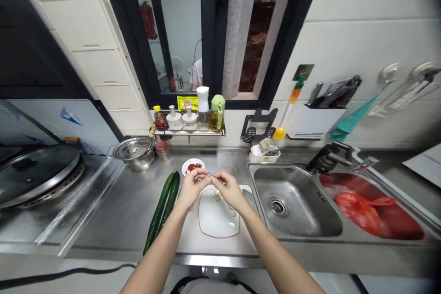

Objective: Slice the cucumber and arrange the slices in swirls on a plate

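Above the far edge of a white square plate (219,220), my left hand (193,188) and my right hand (227,187) meet fingertip to fingertip. Both pinch a small, thin cucumber slice (212,176), mostly covered by the fingers. A few cucumber slices (216,195) lie near the plate's far side, and another cucumber slice (233,212) rests by its right edge. The plate sits on a pale cutting board (189,239). To the left of my left forearm lie two whole cucumbers (160,213). Just beyond my left hand is a small white dish (188,164) with chopped red pieces.
On the right is a steel sink (296,206), with a red plastic bag (360,213) in the second basin. A lidded pot (136,154) stands at back left, near a large covered pan (37,174). Bottles fill a wall rack (193,133) below the window.
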Action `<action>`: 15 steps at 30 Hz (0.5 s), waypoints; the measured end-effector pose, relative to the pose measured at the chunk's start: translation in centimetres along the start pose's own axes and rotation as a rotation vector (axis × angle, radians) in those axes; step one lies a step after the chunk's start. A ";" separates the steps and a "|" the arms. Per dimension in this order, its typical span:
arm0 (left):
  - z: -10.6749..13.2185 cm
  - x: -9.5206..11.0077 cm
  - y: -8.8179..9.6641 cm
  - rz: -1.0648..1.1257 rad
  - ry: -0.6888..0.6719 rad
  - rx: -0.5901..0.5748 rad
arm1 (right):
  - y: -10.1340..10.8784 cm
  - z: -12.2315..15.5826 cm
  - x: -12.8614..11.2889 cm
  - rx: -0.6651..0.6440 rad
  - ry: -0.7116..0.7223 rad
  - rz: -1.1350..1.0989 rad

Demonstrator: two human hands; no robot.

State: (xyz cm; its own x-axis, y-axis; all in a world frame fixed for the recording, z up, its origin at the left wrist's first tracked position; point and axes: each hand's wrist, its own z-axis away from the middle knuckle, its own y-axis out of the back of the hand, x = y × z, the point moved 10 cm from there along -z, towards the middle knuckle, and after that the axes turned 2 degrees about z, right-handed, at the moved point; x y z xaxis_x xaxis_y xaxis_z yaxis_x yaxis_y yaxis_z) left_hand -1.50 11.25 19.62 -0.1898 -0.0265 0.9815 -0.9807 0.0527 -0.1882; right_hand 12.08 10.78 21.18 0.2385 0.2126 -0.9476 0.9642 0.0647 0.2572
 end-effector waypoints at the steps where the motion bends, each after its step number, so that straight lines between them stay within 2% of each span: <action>1: 0.0 0.1 -0.1 -0.005 -0.001 0.002 | 0.1 0.0 0.0 0.019 -0.008 -0.021; 4: -0.1 0.0 -0.3 -0.048 -0.008 0.006 | 0.5 -0.1 0.2 0.054 -0.024 -0.062; 10: -0.2 -0.2 -0.3 -0.138 -0.032 0.008 | 0.8 -0.1 0.3 0.035 -0.053 -0.071; 15: 0.3 0.4 -0.4 -0.270 -0.088 0.010 | 0.0 0.2 1.3 -0.042 -0.197 -0.187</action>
State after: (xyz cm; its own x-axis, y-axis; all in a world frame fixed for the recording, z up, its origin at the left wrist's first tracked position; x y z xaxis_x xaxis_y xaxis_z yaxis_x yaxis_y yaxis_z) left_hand -1.24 10.91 20.10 0.0758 -0.1248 0.9893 -0.9966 0.0221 0.0792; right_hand 12.42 10.88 19.89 0.0792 -0.0004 -0.9969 0.9888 0.1265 0.0786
